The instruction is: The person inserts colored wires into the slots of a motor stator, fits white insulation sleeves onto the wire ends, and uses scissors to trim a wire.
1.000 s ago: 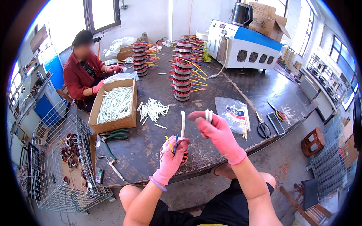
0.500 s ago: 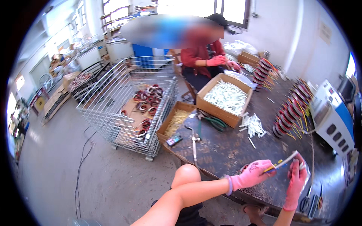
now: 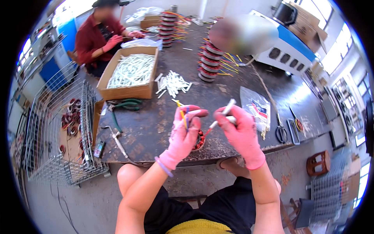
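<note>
My left hand [image 3: 180, 136], in a pink glove, pinches thin yellow and blue wires [image 3: 183, 115] above the table's near edge. My right hand [image 3: 243, 138], gloved alike, is closed on white sleeving tubes [image 3: 230, 107]; one points up and another shows between the fingers. From the right fingers a red wire runs down toward a motor stator [image 3: 200, 141]. The stator has red windings and sits on the table behind my left hand, which partly hides it.
A cardboard box [image 3: 128, 93] full of white tubes stands ahead left, a loose pile of tubes [image 3: 173, 84] beside it. Stacked stators [image 3: 210, 64] stand farther back. Scissors [image 3: 281, 132] and a plastic bag [image 3: 255, 109] lie right. A co-worker [image 3: 91, 41] sits far left, past a wire cage [image 3: 50, 113].
The view has swung right. My hands now face each other over the stator; the right hand holds white tubes upright, and the left still grips the coloured wires.
</note>
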The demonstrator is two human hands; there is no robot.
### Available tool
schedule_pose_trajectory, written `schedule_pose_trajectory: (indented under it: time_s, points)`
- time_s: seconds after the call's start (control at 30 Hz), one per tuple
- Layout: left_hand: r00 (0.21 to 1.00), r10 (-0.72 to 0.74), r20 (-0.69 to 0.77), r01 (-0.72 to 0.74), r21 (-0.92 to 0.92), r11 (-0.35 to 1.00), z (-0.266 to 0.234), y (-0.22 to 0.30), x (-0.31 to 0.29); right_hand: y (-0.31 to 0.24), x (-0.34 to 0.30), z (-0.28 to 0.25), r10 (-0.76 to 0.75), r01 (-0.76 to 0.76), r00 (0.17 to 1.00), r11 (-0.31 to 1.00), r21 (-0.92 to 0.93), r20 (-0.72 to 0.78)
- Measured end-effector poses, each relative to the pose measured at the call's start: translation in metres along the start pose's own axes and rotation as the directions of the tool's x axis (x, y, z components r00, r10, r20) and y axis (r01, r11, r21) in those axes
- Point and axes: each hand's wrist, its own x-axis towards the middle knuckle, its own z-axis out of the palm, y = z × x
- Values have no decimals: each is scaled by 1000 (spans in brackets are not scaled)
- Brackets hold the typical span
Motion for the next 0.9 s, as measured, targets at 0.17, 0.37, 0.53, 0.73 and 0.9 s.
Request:
schedule_pose_trajectory:
  time_s: [0.17,0.37,0.53,0.73,0.9]
  points:
    - [990,-9,143,23,-96,995,-2,14,6,28,-18,18,-250,293,954,893,-340,166]
    - [932,-18,361,-1,53,999,-12,20,8,70,-44,52,-139,206,967,922,-328,214]
    - [932,-132,337,162,-61,985,-4,19,12,81,-42,44,-72,131,981,930,-342,182]
    - [950,-101,296,130,-81,988,16,11,16,92,-41,43,-10,73,986,926,-370,169]
    - [957,-130,259,184,-196,963,19,6,17,101,-42,50,36,35,981,932,-360,188]
